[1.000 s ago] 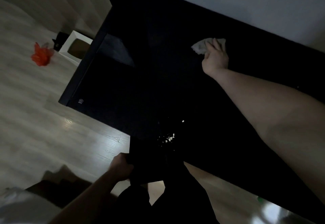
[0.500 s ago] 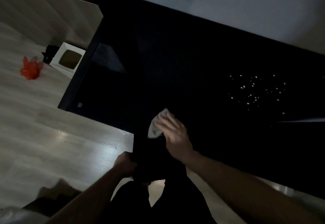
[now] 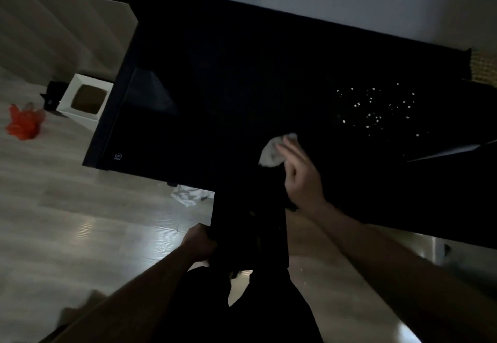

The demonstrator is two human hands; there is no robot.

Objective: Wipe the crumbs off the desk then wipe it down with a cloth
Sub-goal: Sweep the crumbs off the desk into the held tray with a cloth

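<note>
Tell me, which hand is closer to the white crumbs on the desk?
The right hand, holding the cloth, sits just below-left of the crumbs. The left hand is much farther, gripping something dark off the desk's near edge.

A white open-topped box (image 3: 85, 100) stands on the pale wood floor (image 3: 67, 221), an orange crumpled bag (image 3: 22, 124) near it; crumpled white paper (image 3: 189, 194) lies apart.
</note>
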